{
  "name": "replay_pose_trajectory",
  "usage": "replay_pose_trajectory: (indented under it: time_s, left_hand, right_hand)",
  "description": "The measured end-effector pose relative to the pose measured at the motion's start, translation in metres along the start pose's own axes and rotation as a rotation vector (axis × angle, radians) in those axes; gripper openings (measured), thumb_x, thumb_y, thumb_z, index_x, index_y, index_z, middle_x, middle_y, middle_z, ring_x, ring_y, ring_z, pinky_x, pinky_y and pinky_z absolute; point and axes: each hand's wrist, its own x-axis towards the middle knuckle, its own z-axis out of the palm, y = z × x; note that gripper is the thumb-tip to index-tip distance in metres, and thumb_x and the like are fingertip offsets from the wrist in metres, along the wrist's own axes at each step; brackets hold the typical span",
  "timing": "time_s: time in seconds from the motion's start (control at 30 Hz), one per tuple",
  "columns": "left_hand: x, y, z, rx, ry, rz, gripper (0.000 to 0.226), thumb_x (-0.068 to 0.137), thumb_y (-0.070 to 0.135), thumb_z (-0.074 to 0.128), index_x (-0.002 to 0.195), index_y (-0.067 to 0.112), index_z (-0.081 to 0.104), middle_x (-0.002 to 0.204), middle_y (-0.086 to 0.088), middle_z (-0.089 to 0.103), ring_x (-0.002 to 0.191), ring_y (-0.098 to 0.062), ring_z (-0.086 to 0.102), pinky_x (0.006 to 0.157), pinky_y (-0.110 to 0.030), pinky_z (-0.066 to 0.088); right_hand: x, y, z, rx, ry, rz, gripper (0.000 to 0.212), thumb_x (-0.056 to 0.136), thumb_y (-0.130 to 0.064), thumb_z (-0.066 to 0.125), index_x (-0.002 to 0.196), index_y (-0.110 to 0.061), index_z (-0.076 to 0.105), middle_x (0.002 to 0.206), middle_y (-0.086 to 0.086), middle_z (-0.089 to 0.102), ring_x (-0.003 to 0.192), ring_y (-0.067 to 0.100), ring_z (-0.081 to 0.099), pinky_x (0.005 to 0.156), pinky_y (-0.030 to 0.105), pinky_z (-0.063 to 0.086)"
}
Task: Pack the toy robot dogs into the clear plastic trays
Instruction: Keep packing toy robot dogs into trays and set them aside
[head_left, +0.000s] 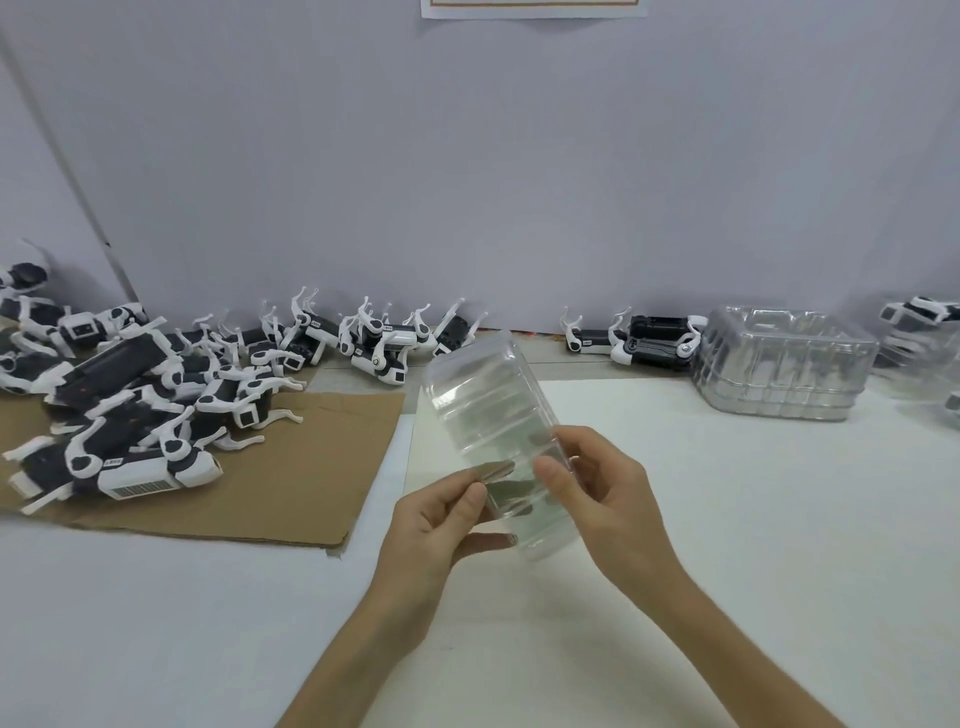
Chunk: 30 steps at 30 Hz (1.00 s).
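Note:
A clear plastic tray (485, 410) is held tilted in the air above the white table, its far end pointing away from me. My left hand (441, 525) grips its near left edge, thumb on top. My right hand (597, 493) pinches the near right edge with thumb and fingers. A heap of black-and-white toy robot dogs (119, 405) lies on a brown cardboard sheet (291, 483) at the left. More dogs (384, 343) line the wall at the back, and two lie at the back right (639, 340).
A stack of clear trays (779, 358) stands upside down at the back right. Packed trays with dogs (924, 332) show at the far right edge. The table top is white (753, 519), and a grey wall closes off the back.

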Motion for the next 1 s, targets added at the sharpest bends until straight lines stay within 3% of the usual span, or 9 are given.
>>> replay_pose_trajectory:
  time_s: [0.13,0.27,0.4,0.6,0.73,0.87,1.0]
  left_hand:
    - [-0.0013,0.0054,-0.0008,-0.098,-0.036,-0.062,0.033,0.089,0.034,0.059,0.116,0.023,0.074,0.118,-0.013,0.072,0.101,-0.035,0.072,0.069,-0.033,0.059]
    - [-0.001,0.0076,-0.0015,-0.14,-0.062,-0.089,0.034,0.085,0.037,0.063,0.113,0.021,0.076,0.116,-0.014,0.072,0.099,-0.033,0.073,0.067,-0.032,0.059]
    - [-0.0017,0.0061,0.0021,-0.086,0.011,-0.024,0.026,0.09,0.03,0.061,0.107,0.019,0.078,0.109,-0.015,0.074,0.092,-0.036,0.074,0.063,-0.033,0.06]
    - [-0.0049,0.0041,0.0039,0.035,0.085,0.093,0.021,0.091,0.014,0.058,0.098,0.02,0.076,0.095,-0.016,0.076,0.081,-0.038,0.074,0.058,-0.034,0.059]
    - [-0.0058,0.0055,0.0052,0.069,0.027,0.097,0.023,0.086,0.016,0.067,0.106,0.025,0.075,0.097,-0.012,0.077,0.082,-0.036,0.075,0.058,-0.033,0.059]
    - [-0.0065,0.0039,0.0045,0.106,-0.003,0.107,0.028,0.089,0.019,0.064,0.114,0.026,0.074,0.101,-0.009,0.077,0.084,-0.033,0.075,0.064,-0.031,0.059]
    - [-0.0048,0.0004,0.0044,0.145,0.032,0.115,0.017,0.093,0.02,0.065,0.105,0.024,0.076,0.099,-0.008,0.077,0.082,-0.032,0.075,0.065,-0.03,0.06]
  right_hand:
    - [-0.001,-0.0053,0.0028,0.085,-0.028,0.029,0.017,0.091,-0.027,0.067,0.105,-0.018,0.07,0.094,0.008,0.072,0.086,0.03,0.067,0.071,0.035,0.055]
    - [-0.0008,-0.0069,0.0022,0.14,-0.046,0.052,0.022,0.09,-0.027,0.061,0.105,-0.014,0.07,0.096,0.011,0.072,0.088,0.03,0.069,0.071,0.038,0.055]
    - [-0.0022,-0.0076,0.0034,0.143,-0.05,0.049,0.015,0.09,-0.026,0.06,0.099,-0.022,0.071,0.089,0.009,0.07,0.079,0.019,0.066,0.065,0.024,0.05]
    - [-0.0053,-0.006,0.005,0.088,-0.101,-0.003,0.019,0.093,-0.023,0.06,0.109,-0.016,0.066,0.093,0.004,0.07,0.084,0.018,0.066,0.068,0.025,0.051]
    - [-0.007,-0.0071,0.0032,0.009,-0.166,-0.059,0.023,0.093,-0.022,0.063,0.115,-0.017,0.062,0.099,0.003,0.069,0.091,0.024,0.067,0.079,0.036,0.055]
    - [-0.0054,-0.0099,0.0002,-0.033,-0.187,-0.067,0.025,0.091,-0.022,0.068,0.116,-0.02,0.063,0.098,0.001,0.07,0.083,0.022,0.07,0.076,0.03,0.056]
    - [-0.0028,-0.0078,-0.0005,-0.091,-0.13,-0.052,0.02,0.087,-0.02,0.074,0.106,-0.021,0.068,0.09,0.001,0.072,0.076,0.022,0.068,0.069,0.023,0.05]
